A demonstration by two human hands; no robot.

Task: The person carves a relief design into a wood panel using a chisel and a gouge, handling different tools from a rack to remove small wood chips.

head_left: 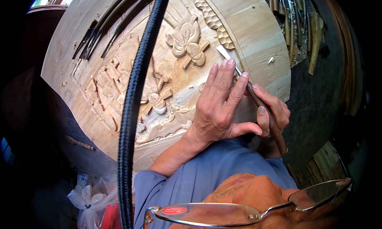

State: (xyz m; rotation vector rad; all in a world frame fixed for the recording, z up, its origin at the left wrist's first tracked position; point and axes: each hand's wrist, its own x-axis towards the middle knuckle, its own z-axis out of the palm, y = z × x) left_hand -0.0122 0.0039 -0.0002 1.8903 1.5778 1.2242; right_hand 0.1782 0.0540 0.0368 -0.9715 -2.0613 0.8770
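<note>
My right hand is wrapped round the brown wooden handle of a carving chisel. The chisel's bright, flared blade points up and to the left, close to the lower end of a faceted, scale-like carved border. Lying flat over the panel, my left hand has its fingers stretched out, with fingertips beside the chisel's shank and thumb reaching toward my right hand. Both hands are over a pale wooden panel with a raised flower-like carving and other relief work.
Several slim tools lie on the panel's upper left. More wooden-handled tools and a thick pale wooden piece are at the upper right. A black braided cable crosses the view. A plastic bag sits at the lower left.
</note>
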